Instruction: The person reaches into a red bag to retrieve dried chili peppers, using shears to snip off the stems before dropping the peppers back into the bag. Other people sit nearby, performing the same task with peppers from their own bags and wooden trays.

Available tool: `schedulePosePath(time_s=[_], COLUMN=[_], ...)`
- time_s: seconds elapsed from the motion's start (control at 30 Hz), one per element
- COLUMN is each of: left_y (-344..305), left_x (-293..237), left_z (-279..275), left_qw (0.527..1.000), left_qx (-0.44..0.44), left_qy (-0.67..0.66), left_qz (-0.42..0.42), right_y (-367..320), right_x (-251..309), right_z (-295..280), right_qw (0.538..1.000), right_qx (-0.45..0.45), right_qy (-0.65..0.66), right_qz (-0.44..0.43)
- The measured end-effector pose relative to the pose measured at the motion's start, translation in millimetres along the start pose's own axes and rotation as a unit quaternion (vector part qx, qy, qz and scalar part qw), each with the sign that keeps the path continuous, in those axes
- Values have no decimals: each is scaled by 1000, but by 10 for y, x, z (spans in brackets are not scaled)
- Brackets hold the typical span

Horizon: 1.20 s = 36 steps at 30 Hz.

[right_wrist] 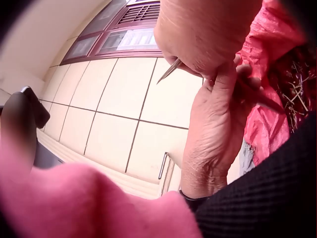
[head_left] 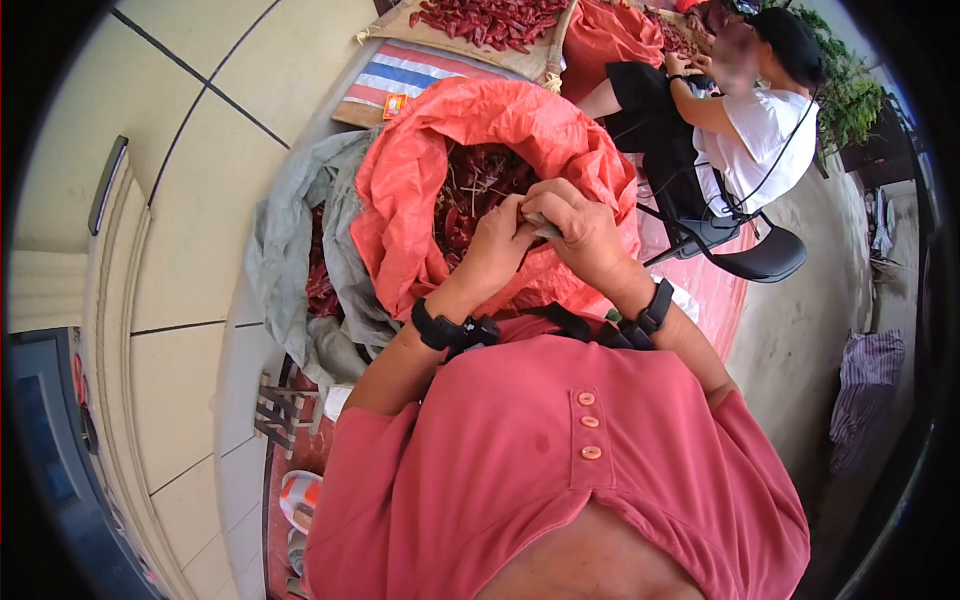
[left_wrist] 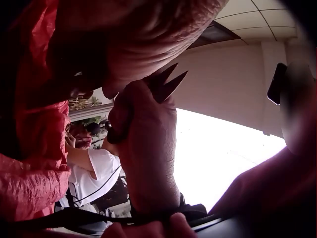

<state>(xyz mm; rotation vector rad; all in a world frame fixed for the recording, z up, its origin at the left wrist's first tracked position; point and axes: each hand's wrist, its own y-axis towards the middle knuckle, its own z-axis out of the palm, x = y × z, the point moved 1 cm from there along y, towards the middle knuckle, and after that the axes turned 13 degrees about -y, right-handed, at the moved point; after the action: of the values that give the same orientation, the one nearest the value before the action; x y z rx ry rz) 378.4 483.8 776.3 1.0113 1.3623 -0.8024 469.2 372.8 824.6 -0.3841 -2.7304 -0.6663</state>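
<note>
My right hand (head_left: 575, 225) grips a pair of scissors (left_wrist: 171, 85) over the open red sack (head_left: 375, 215). In the left wrist view the scissors' two pointed blades stand apart and stick out past the hand. Close against it, my left hand (head_left: 497, 243) has its thumb and fingers bent together, pinching what looks like a dried red chili (right_wrist: 270, 102), mostly hidden by the fingers. Below both hands, dried chilies (head_left: 465, 205) mixed with pale stems fill the sack.
A grey sack (head_left: 285, 235) with more chilies leans at the left. Chilies lie on a woven tray (head_left: 400, 22) at the back. A person in a white shirt (head_left: 765, 140) sits at the right on a black chair (head_left: 765, 258). A small wooden rack (head_left: 285, 412) stands at lower left.
</note>
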Motion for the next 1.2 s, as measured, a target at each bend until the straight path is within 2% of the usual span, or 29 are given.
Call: schedulePosePath(time_s=[0.03,0.07,0.1,0.13,0.17,0.2,0.27,0.3,0.4,0.43,0.53,0.63,0.7,0.8,0.87,0.93,1.0,1.07,1.13,1.17,1.2], left_y=[-22,-42,-52,-78,-103,-133,-175,-182,-202,-214,-233,-298,-311,-397,-522,-690,-846,-991,-1124,-1135,-1103], left_x=[55,99,116,109,87,77,143,122,8,13,21,31,46,71,-88,61,290,456,797,896,903], left_z=[36,56,24,1,-16,-32,-71,-94,-155,-166,-186,-204,-207,-356,-653,-1096,-1606,-2043,-2497,-2605,-2614], left_qw=[999,996,993,995,996,995,995,994,991,991,992,993,993,995,996,969,940,890,873,864,823], left_qx=[-7,-12,49,57,63,70,84,90,123,119,112,117,116,50,-38,-164,-254,-271,-297,-309,-321], left_qy=[-44,-87,-76,-38,0,38,44,48,43,53,56,14,0,70,77,185,228,365,377,382,449], left_qz=[-15,-30,-76,-70,-64,-59,-6,22,-9,-14,-15,-3,-3,47,5,26,-22,-46,-90,-110,-135], right_y=[-17,-39,-75,-113,-167,-168,-174,-183,-155,-155,-209,-282,-307,-356,-481,-854,-1270,-1643,-1998,-2114,-2225], right_x=[4,-8,-26,-51,-102,-82,-7,-4,4,-17,-90,-231,-206,-216,-275,-556,-766,-899,-1034,-1052,-1097], right_z=[-18,-7,34,90,198,158,37,47,15,37,163,345,269,18,-206,-247,-243,-138,122,186,256], right_qw=[999,1000,998,995,966,935,841,815,755,705,635,301,431,616,725,790,813,800,802,792,782], right_qx=[16,18,19,21,17,44,100,99,121,130,144,201,153,82,21,1,7,12,-15,2,19], right_qy=[-31,9,50,90,233,314,464,498,555,610,676,871,817,700,582,468,364,341,328,312,295], right_qz=[-20,2,24,46,108,160,260,279,327,336,345,333,350,351,367,396,455,493,499,525,549])
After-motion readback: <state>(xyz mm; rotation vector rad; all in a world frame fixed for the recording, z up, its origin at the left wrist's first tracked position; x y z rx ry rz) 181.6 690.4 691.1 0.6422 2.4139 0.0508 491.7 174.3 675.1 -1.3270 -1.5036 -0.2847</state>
